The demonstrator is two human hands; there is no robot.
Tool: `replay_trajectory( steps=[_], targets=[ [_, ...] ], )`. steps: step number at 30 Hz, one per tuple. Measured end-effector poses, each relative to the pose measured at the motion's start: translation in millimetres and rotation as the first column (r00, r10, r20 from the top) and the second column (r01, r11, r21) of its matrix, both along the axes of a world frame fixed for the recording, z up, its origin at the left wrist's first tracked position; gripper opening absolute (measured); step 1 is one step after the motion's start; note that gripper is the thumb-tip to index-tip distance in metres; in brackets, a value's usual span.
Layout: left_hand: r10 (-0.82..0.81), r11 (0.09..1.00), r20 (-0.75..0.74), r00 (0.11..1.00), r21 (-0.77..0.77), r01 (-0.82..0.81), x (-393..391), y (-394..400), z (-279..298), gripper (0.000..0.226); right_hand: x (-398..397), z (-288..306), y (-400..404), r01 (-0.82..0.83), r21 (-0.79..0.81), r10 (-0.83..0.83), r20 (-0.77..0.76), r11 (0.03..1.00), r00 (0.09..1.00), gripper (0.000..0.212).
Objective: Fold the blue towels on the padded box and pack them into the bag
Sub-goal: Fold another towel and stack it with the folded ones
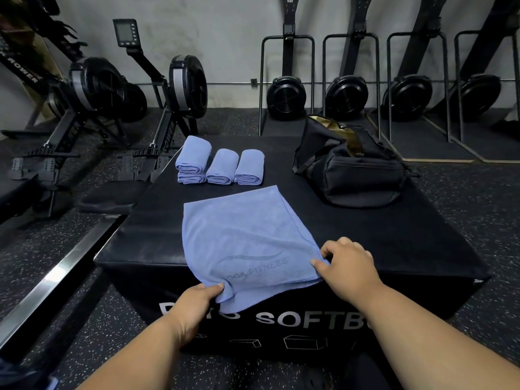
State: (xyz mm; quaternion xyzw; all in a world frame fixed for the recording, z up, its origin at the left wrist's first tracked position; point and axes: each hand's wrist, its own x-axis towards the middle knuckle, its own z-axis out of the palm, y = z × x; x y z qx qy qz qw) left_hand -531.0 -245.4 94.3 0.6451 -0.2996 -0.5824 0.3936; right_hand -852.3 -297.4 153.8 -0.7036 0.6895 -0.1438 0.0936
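A blue towel (244,237) lies spread on the black padded box (157,235), its near edge hanging over the front. My left hand (194,302) pinches its near left corner. My right hand (346,263) pinches its near right corner. Behind it, at the box's far left, lie several folded blue towels (221,166) in a row, two of them stacked at the left end. A black bag (354,167) sits at the far right of the box with its top open.
Rowing machines (98,91) stand on the floor to the left of the box, with a metal rail running along its left side. More rowers (349,97) are stored upright against the back wall. Speckled rubber floor surrounds the box.
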Motion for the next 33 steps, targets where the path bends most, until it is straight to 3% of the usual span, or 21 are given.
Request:
replay_trajectory(
  steps=[3, 9, 16, 18, 22, 25, 28, 33],
  targets=[
    [0.022, 1.000, -0.093, 0.995, -0.013, -0.023, 8, 4, 4, 0.037, 0, -1, 1, -0.024, -0.002, 0.024, 0.033, 1.000, 0.999, 0.020],
    [0.074, 0.997, -0.161, 0.984, -0.016, -0.077, 20, 19, 16, 0.030, -2, 2, 3, -0.056, 0.010, 0.055, 0.090, 0.998, 0.994, 0.020],
    [0.149, 0.986, -0.322, 0.935, -0.027, -0.166, 18, 34, 39, 0.030, 3, 14, 20, -0.012, 0.061, -0.013, 0.385, 0.998, 0.923, 0.023],
    [0.152, 0.982, -0.352, 0.923, -0.050, -0.181, 19, 36, 44, 0.029, 8, 17, 25, 0.007, 0.146, -0.087, 0.550, 0.989, 0.830, 0.022],
    [0.163, 0.981, -0.431, 0.887, -0.022, -0.191, 24, 39, 57, 0.026, 13, 27, 32, -0.053, 0.329, -0.265, 0.837, 0.943, 0.478, 0.014],
    [0.067, 0.991, -0.495, 0.866, 0.133, 0.000, 28, 46, 64, 0.029, 13, 31, 33, -0.134, 0.377, -0.339, 0.910, 0.917, 0.238, 0.011],
    [-0.037, 0.955, -0.460, 0.887, 0.244, 0.167, 27, 52, 63, 0.029, 13, 30, 34, -0.193, 0.402, -0.379, 0.914, 0.895, 0.145, 0.016],
    [0.004, 0.971, -0.256, 0.967, 0.230, 0.057, 23, 49, 48, 0.015, 14, 28, 37, -0.227, 0.426, -0.414, 0.905, 0.876, 0.100, 0.014]
  ],
)
